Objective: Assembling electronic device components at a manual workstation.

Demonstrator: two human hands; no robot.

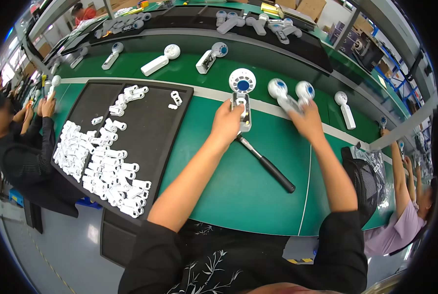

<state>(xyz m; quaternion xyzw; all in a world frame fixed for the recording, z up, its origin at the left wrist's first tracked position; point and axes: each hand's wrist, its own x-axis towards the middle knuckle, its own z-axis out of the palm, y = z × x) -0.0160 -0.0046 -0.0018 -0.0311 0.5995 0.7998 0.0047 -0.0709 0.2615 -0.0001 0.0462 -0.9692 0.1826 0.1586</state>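
My left hand (pixel 227 122) grips a white round-headed handheld device (pixel 242 81) by its handle. Its head has a blue centre, and its handle casing is open, showing the inner parts; my thumb presses into it. Farther right, my right hand (pixel 307 120) closes around the handle of a similar device (pixel 305 90), slightly smeared by motion. Touching or close beside that hand is another such device (pixel 278 88), also blurred. A screwdriver-like tool with a black grip (pixel 276 174) and a metal shaft lies on the green table below my left hand.
Left of me, a black tray (pixel 155 132) holds many small white plastic parts (pixel 113 169). More devices (pixel 161 60) lie along the green strip beyond. A raised black shelf (pixel 189 22) runs behind. A black mesh bag (pixel 363 179) sits right. Co-workers flank both sides.
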